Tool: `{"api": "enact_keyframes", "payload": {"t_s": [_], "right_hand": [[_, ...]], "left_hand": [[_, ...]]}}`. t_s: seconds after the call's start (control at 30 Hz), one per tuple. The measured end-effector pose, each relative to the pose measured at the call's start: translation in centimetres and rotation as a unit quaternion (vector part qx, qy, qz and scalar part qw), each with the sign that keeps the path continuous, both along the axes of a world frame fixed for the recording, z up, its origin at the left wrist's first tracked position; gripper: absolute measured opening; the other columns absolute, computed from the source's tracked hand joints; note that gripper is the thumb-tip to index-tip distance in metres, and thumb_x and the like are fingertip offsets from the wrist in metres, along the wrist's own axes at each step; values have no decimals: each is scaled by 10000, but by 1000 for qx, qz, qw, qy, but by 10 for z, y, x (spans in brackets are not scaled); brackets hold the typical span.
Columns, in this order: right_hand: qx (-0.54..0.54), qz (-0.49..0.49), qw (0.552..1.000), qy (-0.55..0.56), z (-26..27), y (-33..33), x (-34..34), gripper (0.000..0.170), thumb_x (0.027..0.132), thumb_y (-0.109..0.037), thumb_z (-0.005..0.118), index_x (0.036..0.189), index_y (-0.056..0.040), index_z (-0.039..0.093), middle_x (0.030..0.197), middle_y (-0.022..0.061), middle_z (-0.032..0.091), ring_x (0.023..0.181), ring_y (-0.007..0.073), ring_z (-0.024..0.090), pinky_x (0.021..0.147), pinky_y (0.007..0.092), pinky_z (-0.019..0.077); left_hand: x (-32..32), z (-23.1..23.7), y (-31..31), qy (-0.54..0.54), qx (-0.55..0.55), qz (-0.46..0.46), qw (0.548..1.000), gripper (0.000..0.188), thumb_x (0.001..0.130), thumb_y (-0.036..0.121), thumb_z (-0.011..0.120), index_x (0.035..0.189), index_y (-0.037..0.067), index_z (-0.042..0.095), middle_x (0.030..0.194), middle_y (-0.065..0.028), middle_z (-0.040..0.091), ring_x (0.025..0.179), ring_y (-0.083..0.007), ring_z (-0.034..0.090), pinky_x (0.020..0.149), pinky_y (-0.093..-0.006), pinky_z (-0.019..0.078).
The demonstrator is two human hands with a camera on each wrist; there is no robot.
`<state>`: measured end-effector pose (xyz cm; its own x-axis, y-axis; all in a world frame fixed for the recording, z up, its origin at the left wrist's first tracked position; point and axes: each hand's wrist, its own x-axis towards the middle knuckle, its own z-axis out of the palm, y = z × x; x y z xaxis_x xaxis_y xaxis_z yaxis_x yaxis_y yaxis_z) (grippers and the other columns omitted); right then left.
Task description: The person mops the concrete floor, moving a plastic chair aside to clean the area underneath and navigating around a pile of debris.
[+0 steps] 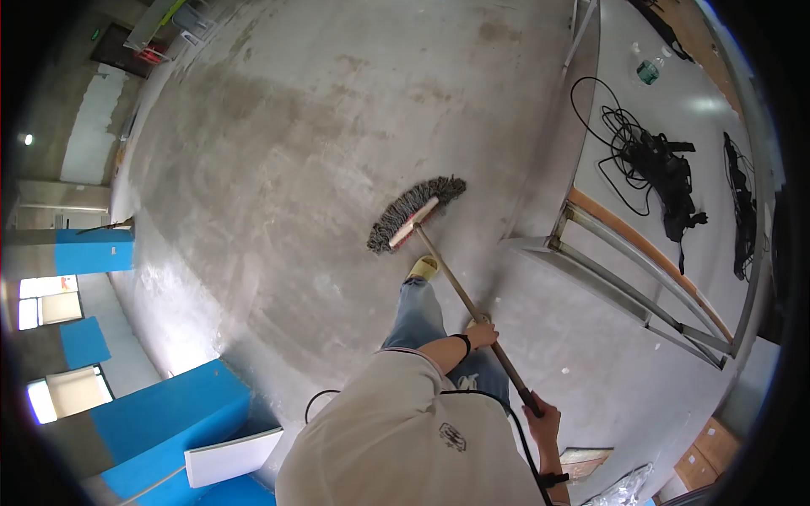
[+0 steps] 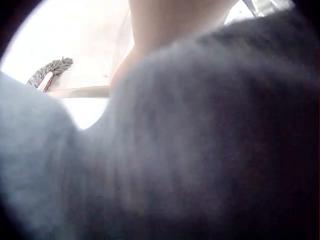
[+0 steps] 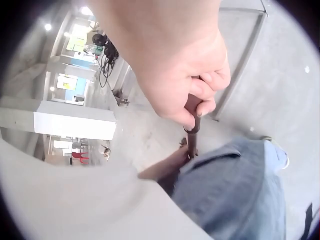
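A mop (image 1: pixel 408 212) with dark grey strands and a pale bar with red edging lies on the concrete floor ahead of the feet. Its wooden handle (image 1: pixel 451 282) slants back toward the body. My left hand (image 1: pixel 483 335) grips the handle partway up, with a black band on that wrist. Higher up, my right hand (image 1: pixel 544 418) holds the dark end section. In the right wrist view the fingers of the right hand (image 3: pixel 200 85) curl round this dark grip (image 3: pixel 192 104). Blurred denim fills most of the left wrist view, with the mop head (image 2: pixel 52 72) showing at left.
On the right stands a metal-framed table (image 1: pixel 582 160) bearing black cables (image 1: pixel 624 131), dark straps (image 1: pixel 671 181) and a bottle (image 1: pixel 648 72). A blue block (image 1: pixel 169 405) and a white panel (image 1: pixel 232 458) are at lower left. Cardboard boxes (image 1: pixel 709 451) sit at lower right.
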<state>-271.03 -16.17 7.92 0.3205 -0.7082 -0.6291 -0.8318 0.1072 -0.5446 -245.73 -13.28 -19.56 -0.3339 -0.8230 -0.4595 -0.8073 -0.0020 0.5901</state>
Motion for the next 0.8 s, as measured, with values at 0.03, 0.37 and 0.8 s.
{"api": "enact_keyframes", "payload": {"t_s": [0.03,0.37,0.8], "right_hand": [[-15,17,1000,-4,-4,-13,14,455,742,-149,731,1171,-39,626,760,175,677,661,115,634,628,284,486],[-2,103,982,-156,-65,-44,312,446,800,-212,646,1223,-87,578,854,223,647,781,343,659,696,347,506],[56,257,944,-198,-166,-96,561,528,876,-199,567,1366,-72,417,934,184,654,733,361,643,662,400,500]], "left_hand": [[5,8,-6,2,7,3,1000,273,908,195,433,1048,8,575,1029,-186,595,870,-339,643,691,-414,549],[257,18,-39,46,110,712,692,634,793,223,605,1347,146,306,1213,-344,415,1101,-522,478,932,-507,437],[486,61,-78,90,92,823,554,850,758,142,560,1458,233,87,1316,-243,425,1105,-445,533,851,-489,490]]}}
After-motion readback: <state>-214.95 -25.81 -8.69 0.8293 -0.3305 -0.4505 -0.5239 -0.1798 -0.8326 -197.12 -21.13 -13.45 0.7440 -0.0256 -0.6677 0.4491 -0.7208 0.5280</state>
